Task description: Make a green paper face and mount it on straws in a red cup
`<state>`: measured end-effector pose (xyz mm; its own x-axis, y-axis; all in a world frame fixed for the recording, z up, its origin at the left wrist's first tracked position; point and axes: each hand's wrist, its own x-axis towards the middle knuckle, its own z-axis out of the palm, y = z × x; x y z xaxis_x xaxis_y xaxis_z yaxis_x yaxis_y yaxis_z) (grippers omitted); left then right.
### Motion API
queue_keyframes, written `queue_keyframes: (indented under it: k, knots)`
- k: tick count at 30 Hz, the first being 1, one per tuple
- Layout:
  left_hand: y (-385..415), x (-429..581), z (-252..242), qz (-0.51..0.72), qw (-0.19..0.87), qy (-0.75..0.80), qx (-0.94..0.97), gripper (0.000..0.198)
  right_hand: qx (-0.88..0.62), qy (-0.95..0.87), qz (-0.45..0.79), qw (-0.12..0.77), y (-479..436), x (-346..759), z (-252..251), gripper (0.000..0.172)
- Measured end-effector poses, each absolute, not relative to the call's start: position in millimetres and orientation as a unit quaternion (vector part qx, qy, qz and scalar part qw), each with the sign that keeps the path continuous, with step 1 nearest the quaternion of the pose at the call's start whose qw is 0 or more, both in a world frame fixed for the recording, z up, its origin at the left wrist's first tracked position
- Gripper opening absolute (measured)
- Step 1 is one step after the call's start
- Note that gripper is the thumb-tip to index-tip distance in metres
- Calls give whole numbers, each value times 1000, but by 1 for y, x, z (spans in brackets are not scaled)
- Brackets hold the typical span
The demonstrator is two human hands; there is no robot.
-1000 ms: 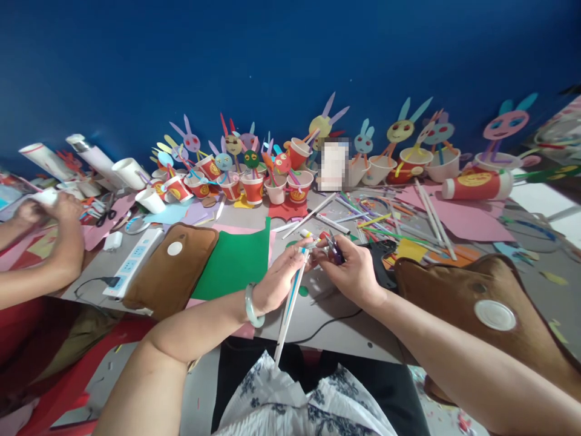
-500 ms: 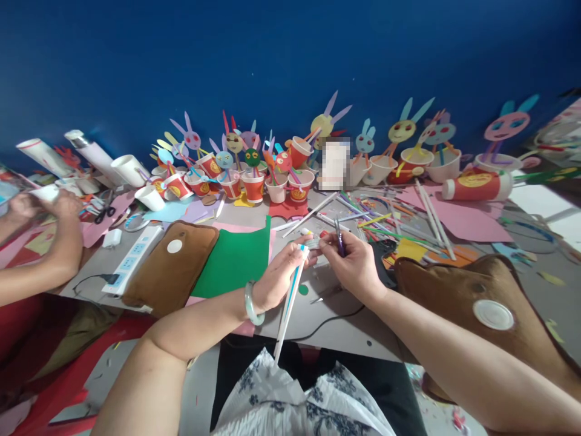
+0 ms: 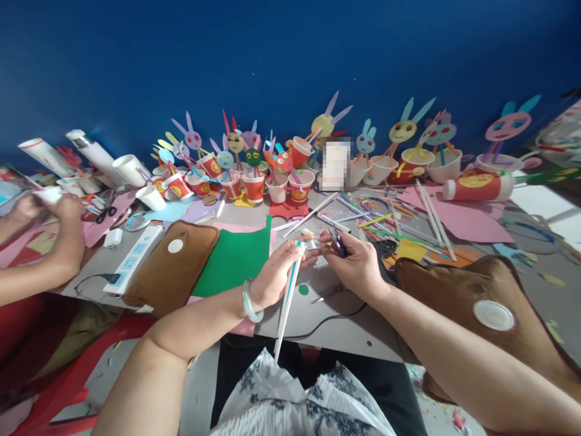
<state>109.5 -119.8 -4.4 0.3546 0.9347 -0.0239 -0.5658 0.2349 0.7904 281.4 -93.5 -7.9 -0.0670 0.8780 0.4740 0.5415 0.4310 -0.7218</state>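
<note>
My left hand (image 3: 271,275), with a pale green bangle at its wrist, is closed on long white paper strips (image 3: 285,315) with a blue stripe. Their lower ends hang down over the table's front edge. At its fingertips is a clear, shiny roll that looks like tape (image 3: 313,244). My right hand (image 3: 361,266) is closed around small purple-handled scissors (image 3: 338,243), its fingertips close to the clear roll. Whether those fingers pinch the tape's end is too small to tell. Below the hands lies a green paper disc (image 3: 304,290) on the table.
Paper cups with rabbit-faced figures (image 3: 255,184) line the back. Brown cushions (image 3: 170,266) flank my arms, beside green paper (image 3: 236,260) and a power strip (image 3: 134,260). Coloured strips (image 3: 399,230) clutter the right. At left, another person's hands (image 3: 63,209) hold a white cup.
The scissors have tipped from upright toward the left. My hands have shifted slightly, and the clear roll now shows more plainly between them.
</note>
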Motion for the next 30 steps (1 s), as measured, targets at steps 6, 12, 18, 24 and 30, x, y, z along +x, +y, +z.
queue_keyframes:
  k: [6,12,18,24,30]
  knots:
    - [-116,107,0,506,751,261,335,34,-472,-735,182,452,-88,285,-10,15]
    - [-112,106,4,504,758,263,320,28,-458,-757,176,431,-87,288,-12,19]
    - [-110,105,4,497,771,256,306,25,-442,-769,172,429,-87,289,-13,20]
    - [-108,100,3,483,776,251,319,27,-419,-777,168,440,-88,287,-6,16]
    - [-104,92,2,450,799,248,313,37,-413,-786,188,421,-89,289,-2,17]
